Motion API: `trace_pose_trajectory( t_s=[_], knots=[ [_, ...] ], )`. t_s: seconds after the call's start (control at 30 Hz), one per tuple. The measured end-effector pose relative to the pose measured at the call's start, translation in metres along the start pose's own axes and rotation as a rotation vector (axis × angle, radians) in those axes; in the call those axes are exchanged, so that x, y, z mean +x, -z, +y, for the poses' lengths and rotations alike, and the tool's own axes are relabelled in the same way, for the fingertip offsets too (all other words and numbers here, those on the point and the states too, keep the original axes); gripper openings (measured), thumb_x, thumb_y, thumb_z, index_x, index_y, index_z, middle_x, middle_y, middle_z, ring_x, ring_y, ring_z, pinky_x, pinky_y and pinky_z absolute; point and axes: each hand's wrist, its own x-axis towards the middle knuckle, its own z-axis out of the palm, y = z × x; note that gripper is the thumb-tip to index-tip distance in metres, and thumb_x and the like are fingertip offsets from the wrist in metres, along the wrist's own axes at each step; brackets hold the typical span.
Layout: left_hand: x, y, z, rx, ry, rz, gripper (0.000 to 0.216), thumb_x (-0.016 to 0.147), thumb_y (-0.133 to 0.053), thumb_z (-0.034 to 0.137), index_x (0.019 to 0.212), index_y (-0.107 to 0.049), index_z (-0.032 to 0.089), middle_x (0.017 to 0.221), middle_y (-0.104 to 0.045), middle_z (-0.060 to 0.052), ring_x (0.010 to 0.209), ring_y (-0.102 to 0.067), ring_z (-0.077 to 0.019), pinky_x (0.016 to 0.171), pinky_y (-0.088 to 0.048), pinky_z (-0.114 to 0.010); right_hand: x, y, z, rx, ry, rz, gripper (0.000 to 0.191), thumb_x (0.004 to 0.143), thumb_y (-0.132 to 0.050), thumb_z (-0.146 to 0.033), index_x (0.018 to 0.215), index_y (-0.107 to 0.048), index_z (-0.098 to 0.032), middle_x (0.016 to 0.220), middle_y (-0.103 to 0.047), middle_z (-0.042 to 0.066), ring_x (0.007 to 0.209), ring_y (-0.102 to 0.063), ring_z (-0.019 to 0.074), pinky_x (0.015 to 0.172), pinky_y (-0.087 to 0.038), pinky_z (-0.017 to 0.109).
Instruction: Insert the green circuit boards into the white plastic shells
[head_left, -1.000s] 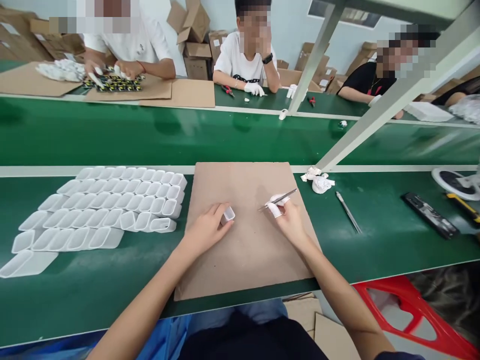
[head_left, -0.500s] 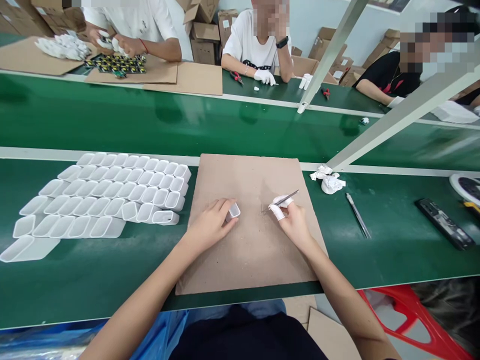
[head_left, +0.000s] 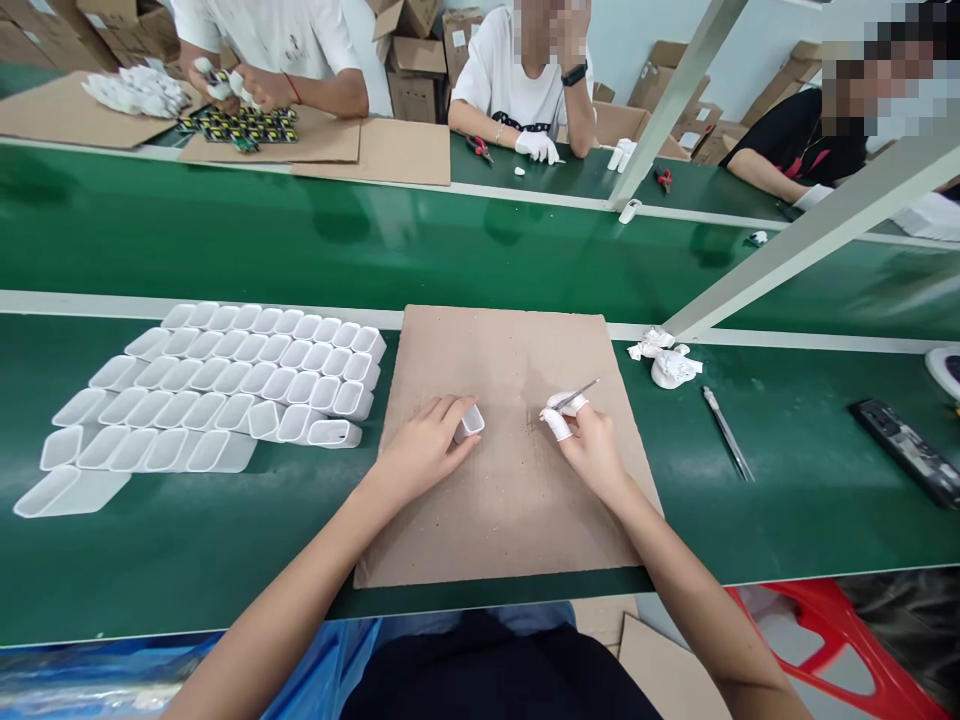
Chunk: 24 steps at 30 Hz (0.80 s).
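A brown cardboard sheet (head_left: 510, 500) lies on the green bench in front of me. My left hand (head_left: 424, 450) rests on it, fingers closed round a small white plastic shell (head_left: 471, 421) with its open end facing right. My right hand (head_left: 589, 445) rests on the sheet too, with white finger cots on thumb and forefinger, pinching metal tweezers (head_left: 579, 394) that point up and right. To the left, several rows of the same white shells (head_left: 225, 385) lie packed side by side on the bench.
Crumpled white finger cots (head_left: 667, 362), a second pair of tweezers (head_left: 727, 433) and a black bar (head_left: 904, 452) lie on the bench to the right. A slanted metal post (head_left: 810, 230) rises behind. Three people work across the green conveyor. A red stool (head_left: 832, 640) stands at lower right.
Both hands stay in place on the cardboard, still holding the shell and the tweezers. The view has tilted down and shifted slightly.
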Motion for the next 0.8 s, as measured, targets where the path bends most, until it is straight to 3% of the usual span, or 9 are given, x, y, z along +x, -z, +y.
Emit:
trace_pose_trajectory(
  t_s=[0.13, 0.3, 0.8],
  knots=[
    [-0.0004, -0.0002, -0.0002, 0.007, 0.003, -0.001, 0.036, 0.096, -0.053, 0.027, 0.130, -0.050, 0.016, 0.124, -0.066, -0.014, 0.115, -0.065, -0.0303, 0.096, -0.056, -0.046, -0.0021, 0.0058, -0.0023, -0.007, -0.006, 0.038, 0.017, 0.096, -0.055, -0.038, 0.096, -0.059, -0.021, 0.091, -0.075, 0.008, 0.078, -0.075, 0.0210, 0.069, -0.061, 0.031],
    [0.0007, 0.0007, 0.0003, 0.007, 0.016, -0.015, 0.037, 0.096, -0.054, 0.027, 0.132, -0.050, 0.015, 0.125, -0.066, -0.014, 0.116, -0.065, -0.0303, 0.096, -0.056, -0.046, -0.0032, 0.0037, -0.0037, -0.016, 0.016, -0.001, 0.018, 0.095, -0.055, -0.039, 0.095, -0.060, -0.021, 0.087, -0.075, 0.006, 0.072, -0.074, 0.0205, 0.062, -0.059, 0.029],
    [0.0008, 0.0006, -0.0009, 0.017, 0.000, -0.009, 0.037, 0.096, -0.054, 0.028, 0.131, -0.050, 0.015, 0.124, -0.066, -0.014, 0.114, -0.066, -0.0305, 0.095, -0.057, -0.046, -0.0031, -0.0015, -0.0011, -0.026, 0.002, -0.041, 0.023, 0.097, -0.051, -0.042, 0.094, -0.059, -0.021, 0.085, -0.075, 0.008, 0.070, -0.074, 0.0211, 0.062, -0.058, 0.029]
  ],
)
